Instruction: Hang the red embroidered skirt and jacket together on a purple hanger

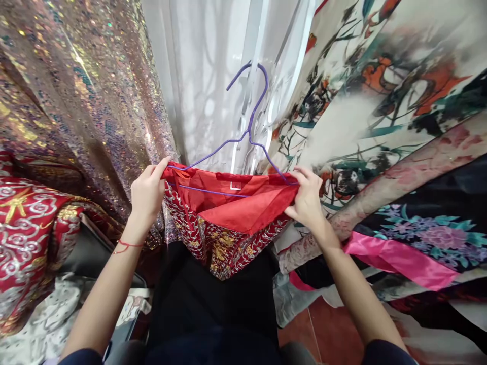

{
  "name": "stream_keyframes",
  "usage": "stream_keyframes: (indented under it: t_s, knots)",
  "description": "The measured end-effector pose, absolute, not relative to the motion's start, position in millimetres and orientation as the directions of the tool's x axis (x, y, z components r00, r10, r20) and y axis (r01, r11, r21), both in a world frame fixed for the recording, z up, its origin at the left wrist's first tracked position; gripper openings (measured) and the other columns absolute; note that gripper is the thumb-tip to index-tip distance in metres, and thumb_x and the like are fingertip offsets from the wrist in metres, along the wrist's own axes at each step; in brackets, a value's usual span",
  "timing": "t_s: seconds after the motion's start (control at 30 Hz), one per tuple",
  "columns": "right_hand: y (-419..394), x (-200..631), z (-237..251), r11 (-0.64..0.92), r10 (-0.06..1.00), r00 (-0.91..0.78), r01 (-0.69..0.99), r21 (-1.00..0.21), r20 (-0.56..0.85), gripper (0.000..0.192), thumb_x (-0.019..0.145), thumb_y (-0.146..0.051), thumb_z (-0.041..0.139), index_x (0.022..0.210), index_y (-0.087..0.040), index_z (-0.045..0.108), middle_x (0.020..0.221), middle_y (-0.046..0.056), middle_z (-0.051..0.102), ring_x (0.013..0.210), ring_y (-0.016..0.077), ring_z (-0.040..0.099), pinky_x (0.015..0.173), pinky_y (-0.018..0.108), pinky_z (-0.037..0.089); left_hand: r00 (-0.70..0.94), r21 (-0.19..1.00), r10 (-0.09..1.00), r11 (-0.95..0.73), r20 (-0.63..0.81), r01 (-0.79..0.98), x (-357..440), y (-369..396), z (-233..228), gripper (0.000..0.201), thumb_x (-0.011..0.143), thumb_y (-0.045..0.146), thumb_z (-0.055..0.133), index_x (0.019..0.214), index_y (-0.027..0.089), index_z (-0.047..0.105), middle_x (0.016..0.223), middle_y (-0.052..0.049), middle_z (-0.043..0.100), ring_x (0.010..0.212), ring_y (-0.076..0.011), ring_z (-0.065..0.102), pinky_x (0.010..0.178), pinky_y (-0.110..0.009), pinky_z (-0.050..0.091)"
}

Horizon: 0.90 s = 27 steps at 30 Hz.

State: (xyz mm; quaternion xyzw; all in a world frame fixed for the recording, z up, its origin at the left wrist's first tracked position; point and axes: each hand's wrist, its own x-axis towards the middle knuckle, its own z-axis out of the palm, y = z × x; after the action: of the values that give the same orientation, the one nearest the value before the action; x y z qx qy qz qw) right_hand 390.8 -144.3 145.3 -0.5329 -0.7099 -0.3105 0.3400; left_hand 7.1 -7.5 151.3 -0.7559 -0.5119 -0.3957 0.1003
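- At head-view centre, your left hand (147,191) is pinching one upper corner of the red-lined brocade garment (223,247).
- Your right hand (309,198) is gripping the opposite corner.
- The purple hanger (249,132) is sitting in the garment's opening, hook upward.

Through my head view I see a patch of floor (304,329), reddish tiles with a pale seam; whether the grey cloth (285,299) beside it touches the tiles, I can't tell. At left, I make out a black surface (84,248) with red embroidered fabric (26,223) apparently draped over it, partly hiding it.
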Motion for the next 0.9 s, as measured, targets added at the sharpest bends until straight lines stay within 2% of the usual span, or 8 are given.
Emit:
stream_keyframes:
  t_s: [0.1,0.23,0.33,0.43,0.57,0.67,0.8,0.9]
  knots:
    - [-142.1,366.3,139.5,0.218,0.442,-0.350,0.935,0.280,0.826,0.053,0.086,-0.037,0.064,0.136,-0.031,0.047,0.150,0.014,0.043,0.132,0.0340,0.044,0.101,0.053,0.036,0.163,0.265,0.700,-0.460,0.695,0.847,6.5,-12.8,155.0,0.054,0.091,0.012,0.043,0.141,0.024,0.060,0.109,-0.010,0.071,0.092,-0.0201,0.066,0.082,-0.029,0.049]
    - [-119.7,328.7,149.4,0.328,0.315,-0.569,0.816,0.476,0.759,0.022,0.091,-0.015,0.060,0.100,-0.034,0.063,0.137,-0.001,0.064,0.123,0.0228,0.053,0.098,0.046,0.037,0.143,0.325,0.695,-0.494,0.704,0.806,6.6,-19.4,160.5,0.049,0.090,0.020,0.050,0.137,0.021,0.060,0.110,-0.010,0.072,0.091,-0.0213,0.069,0.085,-0.032,0.051]
    - [-92.4,305.2,171.1,0.363,0.385,-0.551,0.828,0.427,0.740,0.022,0.094,-0.013,0.055,0.092,-0.032,0.064,0.125,-0.002,0.072,0.115,0.0214,0.059,0.095,0.048,0.041,0.054,0.432,0.715,-0.479,0.697,0.764,7.3,-25.9,164.4,0.048,0.086,0.030,0.057,0.132,0.016,0.058,0.099,-0.010,0.074,0.074,-0.0197,0.068,0.075,-0.031,0.051]
    - [-70.1,285.6,195.3,0.434,0.458,-0.546,0.826,0.360,0.701,0.025,0.095,-0.011,0.051,0.095,-0.032,0.066,0.133,0.000,0.069,0.122,0.0247,0.059,0.098,0.053,0.043,-0.084,0.563,0.736,-0.433,0.672,0.704,8.6,-33.9,165.8,0.031,0.086,0.037,0.056,0.109,0.016,0.061,0.079,-0.006,0.070,0.060,-0.0170,0.061,0.063,-0.028,0.046]
    - [-60.4,269.1,209.6,0.501,0.435,-0.629,0.764,0.407,0.645,0.025,0.098,-0.010,0.045,0.098,-0.025,0.065,0.148,0.005,0.057,0.138,0.0274,0.050,0.104,0.055,0.042,-0.243,0.710,0.741,-0.414,0.626,0.570,9.0,-41.0,167.3,0.015,0.086,0.035,0.052,0.082,0.021,0.053,0.061,0.003,0.055,0.052,-0.0120,0.047,0.055,-0.025,0.038]
    - [-61.9,265.8,206.2,0.444,0.398,-0.644,0.758,0.477,0.653,0.028,0.100,-0.010,0.039,0.097,-0.019,0.066,0.137,0.014,0.064,0.133,0.0273,0.055,0.103,0.051,0.042,-0.254,0.762,0.751,-0.465,0.609,0.451,10.0,-42.0,165.8,0.016,0.083,0.031,0.052,0.071,0.022,0.047,0.057,0.005,0.046,0.052,-0.0102,0.041,0.054,-0.023,0.036]
    - [-61.3,266.6,199.9,0.399,0.364,-0.647,0.758,0.515,0.670,0.028,0.100,-0.010,0.039,0.095,-0.015,0.066,0.121,0.017,0.070,0.124,0.0276,0.059,0.096,0.045,0.044,-0.281,0.806,0.758,-0.530,0.589,0.262,14.8,-42.9,151.0,0.019,0.085,0.038,0.059,0.079,0.021,0.054,0.069,0.003,0.058,0.062,-0.0113,0.054,0.061,-0.023,0.046]
    - [-58.8,266.6,198.6,0.412,0.378,-0.640,0.764,0.497,0.669,0.026,0.100,-0.011,0.041,0.095,-0.014,0.067,0.122,0.018,0.069,0.124,0.0285,0.058,0.088,0.041,0.046,-0.284,0.776,0.724,-0.562,0.629,0.286,16.8,-45.1,137.5,0.027,0.084,0.042,0.066,0.099,0.020,0.062,0.090,-0.002,0.070,0.078,-0.0147,0.066,0.076,-0.027,0.054]
